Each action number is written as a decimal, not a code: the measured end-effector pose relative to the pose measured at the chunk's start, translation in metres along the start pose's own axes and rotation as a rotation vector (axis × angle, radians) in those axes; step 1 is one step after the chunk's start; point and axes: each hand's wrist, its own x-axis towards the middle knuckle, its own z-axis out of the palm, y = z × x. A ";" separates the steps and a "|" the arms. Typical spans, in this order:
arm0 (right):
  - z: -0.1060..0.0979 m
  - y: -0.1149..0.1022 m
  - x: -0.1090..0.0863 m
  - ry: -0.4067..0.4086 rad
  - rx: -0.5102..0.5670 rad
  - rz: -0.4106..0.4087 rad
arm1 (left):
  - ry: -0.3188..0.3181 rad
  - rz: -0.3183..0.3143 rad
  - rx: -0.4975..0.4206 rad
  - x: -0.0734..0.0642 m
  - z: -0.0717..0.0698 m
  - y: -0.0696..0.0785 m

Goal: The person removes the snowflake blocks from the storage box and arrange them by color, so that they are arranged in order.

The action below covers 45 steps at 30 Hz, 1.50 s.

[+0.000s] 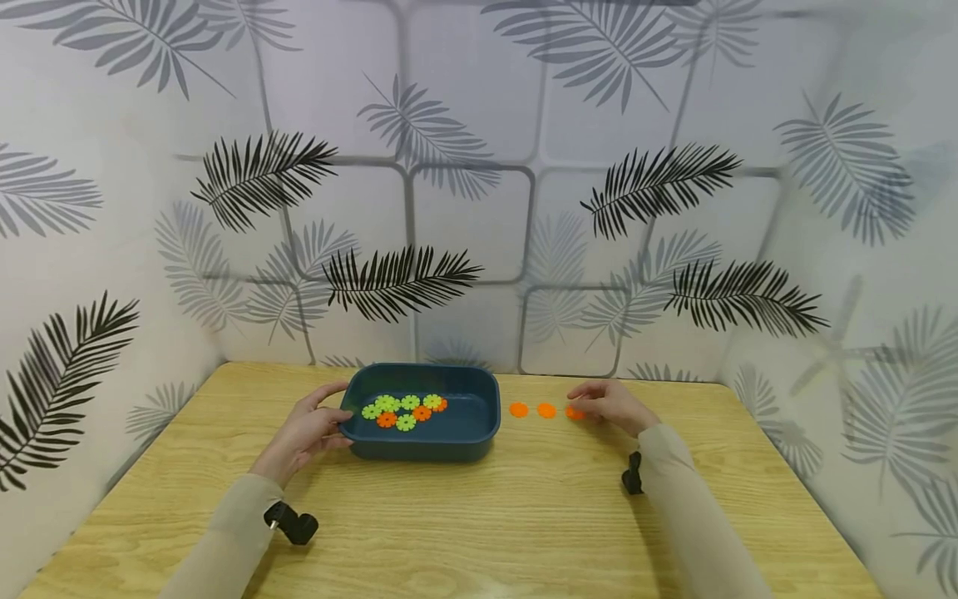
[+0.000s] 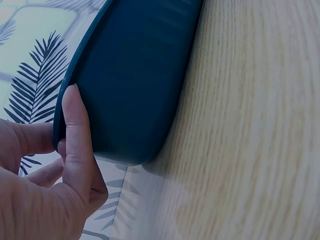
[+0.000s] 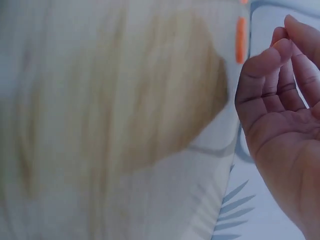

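Note:
A dark blue rectangular plastic tray (image 1: 419, 449) stands on the table, holding several yellow-green notched discs (image 1: 406, 423) and several orange ones (image 1: 386, 420). My left hand (image 1: 313, 430) grips the tray's left end, thumb over the rim and fingers against the outer wall. To the right of the tray, three orange discs lie in a row: one nearest the tray (image 1: 519, 409), a middle one (image 1: 546, 410) and a third (image 1: 575, 413) partly covered by my right hand (image 1: 612, 405). In the right wrist view, the right hand's fingers are loosely bent, with nothing visible between them.
The wooden table (image 1: 449, 524) reaches back to a wall (image 1: 479, 216) covered in a leaf-and-square pattern. Similar patterned surfaces rise along both sides. A black wrist camera mount (image 1: 292, 522) is strapped on the left sleeve, and another (image 1: 633, 474) on the right.

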 end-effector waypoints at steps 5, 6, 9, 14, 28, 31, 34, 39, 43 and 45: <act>0.007 -0.011 -0.001 -0.026 -0.027 0.010 | 0.002 -0.001 -0.003 0.001 0.000 -0.001; 0.009 -0.014 -0.001 -0.036 -0.039 0.009 | 0.005 -0.001 -0.003 0.001 0.000 -0.001; 0.015 -0.022 0.000 -0.064 -0.040 0.011 | 0.013 -0.004 0.001 0.000 0.000 -0.001; 0.027 -0.031 0.003 -0.124 -0.011 -0.004 | 0.012 0.000 -0.002 0.000 0.000 -0.002; 0.060 -0.064 0.005 -0.242 0.115 -0.085 | 0.027 -0.011 -0.008 0.002 0.001 -0.001; 0.064 -0.071 0.005 -0.247 0.119 -0.095 | 0.029 -0.010 -0.005 0.001 0.001 -0.001; 0.070 -0.076 0.006 -0.245 0.134 -0.106 | 0.029 -0.003 -0.004 0.002 0.000 -0.001; 0.083 -0.082 0.006 -0.231 0.164 -0.114 | 0.033 0.000 -0.002 0.003 0.000 -0.002; 0.093 -0.084 0.006 -0.232 0.194 -0.128 | 0.033 -0.004 -0.006 0.002 0.000 -0.002; 0.097 -0.086 0.006 -0.239 0.199 -0.143 | 0.034 -0.001 -0.009 0.002 0.000 -0.002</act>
